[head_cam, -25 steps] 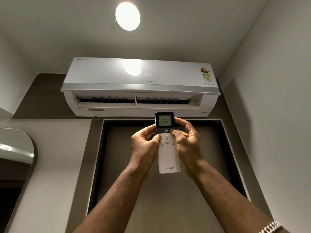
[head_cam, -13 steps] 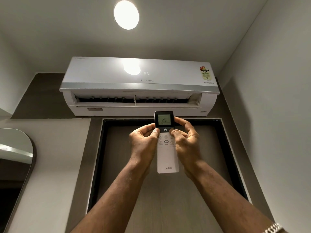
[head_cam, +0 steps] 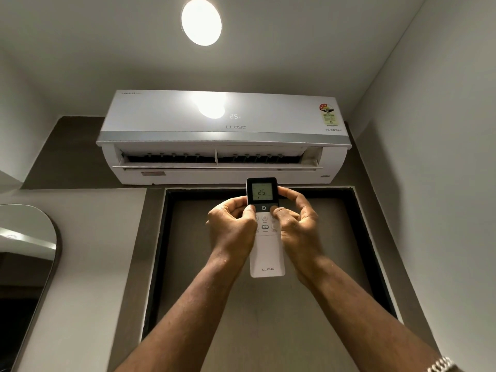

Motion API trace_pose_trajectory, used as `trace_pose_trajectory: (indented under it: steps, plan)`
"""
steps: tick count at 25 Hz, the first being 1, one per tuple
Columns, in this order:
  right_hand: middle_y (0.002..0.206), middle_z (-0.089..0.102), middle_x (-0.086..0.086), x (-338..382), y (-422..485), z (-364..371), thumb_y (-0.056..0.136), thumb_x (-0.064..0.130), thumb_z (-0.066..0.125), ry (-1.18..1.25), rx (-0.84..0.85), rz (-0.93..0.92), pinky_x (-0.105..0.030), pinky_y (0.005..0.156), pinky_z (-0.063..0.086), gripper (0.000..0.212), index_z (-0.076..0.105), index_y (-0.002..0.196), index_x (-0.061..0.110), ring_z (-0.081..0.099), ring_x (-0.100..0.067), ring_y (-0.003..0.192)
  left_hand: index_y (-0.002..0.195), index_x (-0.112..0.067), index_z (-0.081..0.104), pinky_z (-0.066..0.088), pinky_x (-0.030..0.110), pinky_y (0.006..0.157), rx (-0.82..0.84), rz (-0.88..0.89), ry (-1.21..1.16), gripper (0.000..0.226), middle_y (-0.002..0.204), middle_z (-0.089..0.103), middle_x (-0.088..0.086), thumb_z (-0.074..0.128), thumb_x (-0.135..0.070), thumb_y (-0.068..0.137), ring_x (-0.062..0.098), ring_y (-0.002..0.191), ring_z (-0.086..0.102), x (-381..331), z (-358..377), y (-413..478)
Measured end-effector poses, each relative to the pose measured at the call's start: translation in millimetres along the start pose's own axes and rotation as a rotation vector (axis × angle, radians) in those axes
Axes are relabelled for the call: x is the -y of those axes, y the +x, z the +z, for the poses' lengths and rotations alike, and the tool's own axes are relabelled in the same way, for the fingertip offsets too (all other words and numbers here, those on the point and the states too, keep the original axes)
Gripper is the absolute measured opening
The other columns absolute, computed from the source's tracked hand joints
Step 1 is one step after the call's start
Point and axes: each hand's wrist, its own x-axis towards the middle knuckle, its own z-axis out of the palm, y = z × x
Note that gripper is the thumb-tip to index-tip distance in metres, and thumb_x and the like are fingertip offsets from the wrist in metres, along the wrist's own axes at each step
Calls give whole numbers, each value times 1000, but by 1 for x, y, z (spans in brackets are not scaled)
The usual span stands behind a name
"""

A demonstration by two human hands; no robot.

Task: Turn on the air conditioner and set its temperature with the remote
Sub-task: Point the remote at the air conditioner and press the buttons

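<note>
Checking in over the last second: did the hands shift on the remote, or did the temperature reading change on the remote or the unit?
Nothing visibly changed. Both the left hand and the right hand still grip the remote, thumbs either side of the power button. The remote's screen and the air conditioner both still read 25, and the louvre is still open. Only the camera view drifted slightly.
</note>
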Motion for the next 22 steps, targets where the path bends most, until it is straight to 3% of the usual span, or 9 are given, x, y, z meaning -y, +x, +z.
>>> trace_pose_trajectory:
  steps: [3,6,9,14,19,22]
  plan:
    - [84,73,-5,1,-2,0,94,12,51,-18,15,-6,-38,59,63,32,51,113,37,74,-21,69,97,-14,66,60,32,69,-19,10,19,13,90,71,3,62,-11,85,17,81,70,0,0,0]
    - [86,73,-7,4,-3,-1,94,12,51,-19,19,3,-36,59,63,32,50,119,31,74,-22,69,94,-15,66,59,23,64,3,-4,6,12,86,70,-1,62,-10,84,13,79,70,-1,-1,2]
    - [82,73,-4,6,-3,-1,94,11,52,-12,3,11,-36,57,62,31,53,113,35,74,-19,66,99,-12,66,57,15,60,34,1,7,15,84,68,-6,62,-9,85,9,78,68,-1,-2,1]
    - [79,73,1,8,-5,2,93,10,53,-20,9,1,-30,53,61,31,53,115,33,74,-15,66,91,-18,66,59,26,65,-6,30,25,11,83,69,-5,62,-10,84,12,78,70,-1,-5,-2]
    - [68,74,8,9,-6,4,93,11,53,-16,24,1,-24,50,58,31,52,118,29,74,-14,65,95,-15,66,58,19,63,-14,57,60,12,85,69,-3,62,-12,85,10,78,69,0,-7,-2]
    - [70,74,7,9,-7,4,93,11,53,-23,31,8,-24,50,58,32,51,118,31,74,-13,65,104,-7,66,60,29,70,-9,51,70,20,94,71,5,61,-12,85,17,83,70,0,-7,-1]
